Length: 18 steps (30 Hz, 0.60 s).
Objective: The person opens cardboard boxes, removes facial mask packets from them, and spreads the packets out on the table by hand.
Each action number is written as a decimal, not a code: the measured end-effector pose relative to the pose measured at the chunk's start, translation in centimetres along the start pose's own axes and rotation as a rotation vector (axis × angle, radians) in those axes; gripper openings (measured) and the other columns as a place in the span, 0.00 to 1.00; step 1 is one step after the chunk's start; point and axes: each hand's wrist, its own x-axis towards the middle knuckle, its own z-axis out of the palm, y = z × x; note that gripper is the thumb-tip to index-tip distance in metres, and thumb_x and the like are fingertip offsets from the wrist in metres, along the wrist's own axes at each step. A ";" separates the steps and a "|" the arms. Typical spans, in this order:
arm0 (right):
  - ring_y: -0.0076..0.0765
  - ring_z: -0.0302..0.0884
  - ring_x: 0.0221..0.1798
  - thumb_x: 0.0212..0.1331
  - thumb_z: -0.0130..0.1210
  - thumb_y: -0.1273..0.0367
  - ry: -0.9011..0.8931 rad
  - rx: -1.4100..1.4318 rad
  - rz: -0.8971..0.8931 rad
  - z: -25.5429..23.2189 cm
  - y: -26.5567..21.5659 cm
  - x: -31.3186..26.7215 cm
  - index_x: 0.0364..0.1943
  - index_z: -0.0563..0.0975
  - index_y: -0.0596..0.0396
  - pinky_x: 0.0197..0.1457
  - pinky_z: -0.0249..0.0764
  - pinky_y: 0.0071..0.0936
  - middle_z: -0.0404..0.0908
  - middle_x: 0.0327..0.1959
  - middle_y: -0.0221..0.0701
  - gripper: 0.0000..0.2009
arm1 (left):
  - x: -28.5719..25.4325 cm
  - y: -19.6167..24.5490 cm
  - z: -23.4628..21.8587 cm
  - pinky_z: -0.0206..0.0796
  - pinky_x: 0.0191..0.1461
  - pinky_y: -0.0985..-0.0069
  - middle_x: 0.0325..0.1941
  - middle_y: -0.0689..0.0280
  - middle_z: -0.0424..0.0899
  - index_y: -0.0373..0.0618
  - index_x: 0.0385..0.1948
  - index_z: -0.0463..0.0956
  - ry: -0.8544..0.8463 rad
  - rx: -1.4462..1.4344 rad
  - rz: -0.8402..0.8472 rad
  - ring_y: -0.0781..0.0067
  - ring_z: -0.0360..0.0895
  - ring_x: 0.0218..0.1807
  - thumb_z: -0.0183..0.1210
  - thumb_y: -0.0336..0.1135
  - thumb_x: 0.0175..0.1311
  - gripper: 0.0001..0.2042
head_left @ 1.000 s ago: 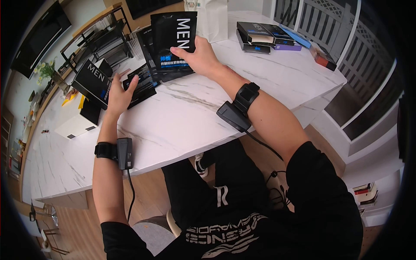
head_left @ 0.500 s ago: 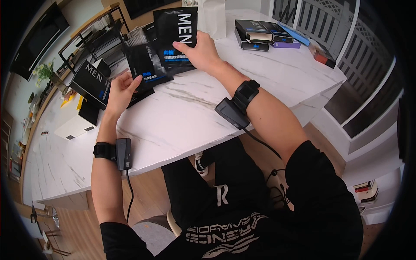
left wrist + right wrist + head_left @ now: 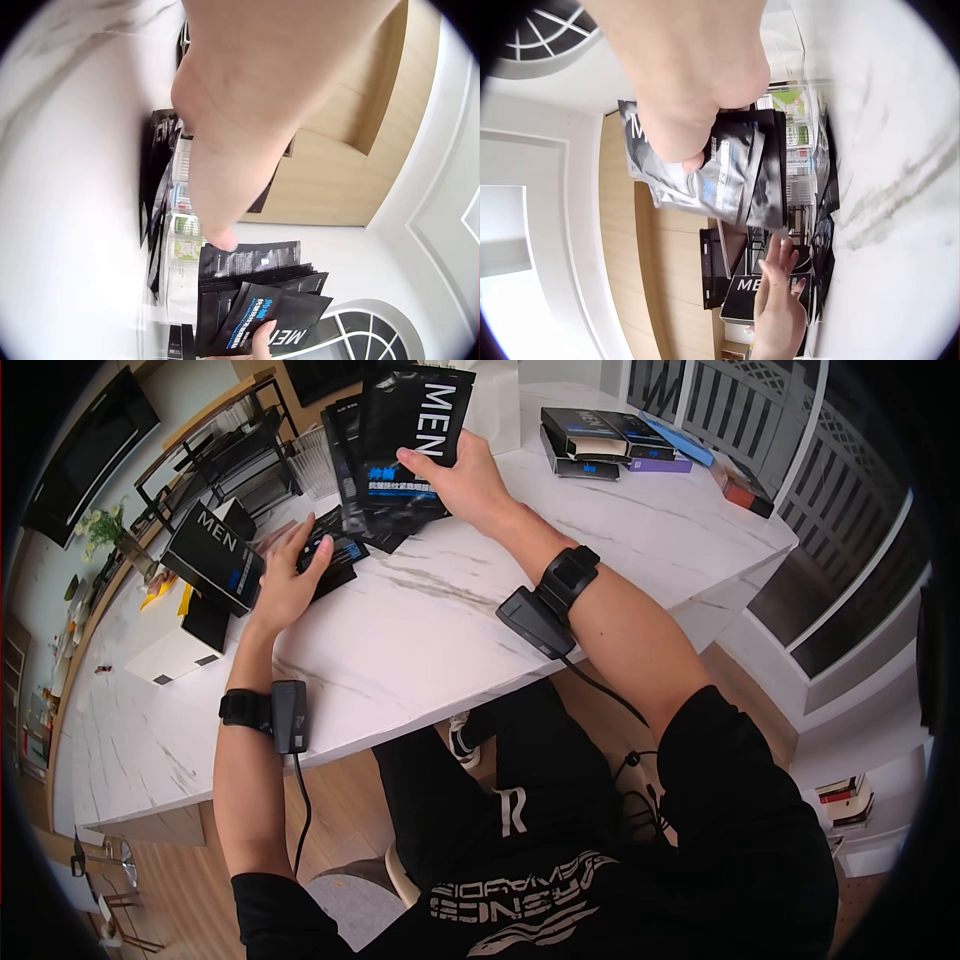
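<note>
Several upright sachets (image 3: pixel 395 425), head view: black, overlapping and printed MEN with blue and white lettering, raised over the far part of the bench (image 3: pixel 430 630).
Right hand (image 3: pixel 465 478), head view: grasping those sachets, thumb across the front one.
Left hand (image 3: pixel 285 588), head view: released, fingers extended and thumb apart, over the bench's left part.
Lying sachets (image 3: pixel 340 552), head view: a dark, glossy group on the bench, beyond the left hand's thumb.
MEN box (image 3: pixel 213 558), head view: black, tilted, at the left of the bench, close to the left hand.
White carton (image 3: pixel 175 652), head view: on the bench's left part, with yellow material at its opening.
Box pile (image 3: pixel 600 430), head view: dark cartons towards the bench's far right, with a blue box (image 3: pixel 683 440) and a purple box (image 3: pixel 660 463) beside them.
Upright sachets, left wrist view: a thick, layered bunch clear of the bench, the right hand's fingers on the front one; the left hand's thumb tip shows near their edge.
Upright sachets, right wrist view: glossy, pinched under the right thumb, beside the bench surface.
Left hand, right wrist view: fingers spread, just below the bunch, in front of the MEN box.
</note>
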 end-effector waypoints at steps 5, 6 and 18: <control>0.29 0.81 0.38 0.55 0.67 0.65 -0.123 0.079 -0.010 0.6 0.3 -0.3 0.39 0.79 0.65 0.45 0.76 0.29 0.86 0.36 0.37 0.16 | 0.0 1.4 -0.9 0.63 0.59 0.78 0.49 0.64 0.81 0.37 0.57 0.72 -0.185 -0.863 0.058 0.74 0.77 0.53 0.50 0.43 0.75 0.19; 0.31 0.81 0.37 0.55 0.67 0.64 -0.129 -0.003 -0.072 0.6 0.5 -0.2 0.39 0.79 0.65 0.45 0.76 0.30 0.85 0.36 0.37 0.17 | 0.3 1.2 -1.0 0.66 0.52 0.81 0.42 0.67 0.83 0.38 0.50 0.76 -0.296 -0.909 0.082 0.78 0.80 0.45 0.52 0.41 0.75 0.16; 0.48 0.84 0.43 0.53 0.66 0.67 0.245 -0.391 0.198 -2.0 -1.3 0.5 0.40 0.80 0.62 0.48 0.78 0.38 0.86 0.38 0.44 0.14 | 0.7 -2.1 0.8 0.70 0.36 0.75 0.29 0.62 0.83 0.29 0.46 0.78 0.093 -0.199 -0.134 0.73 0.80 0.31 0.64 0.50 0.62 0.26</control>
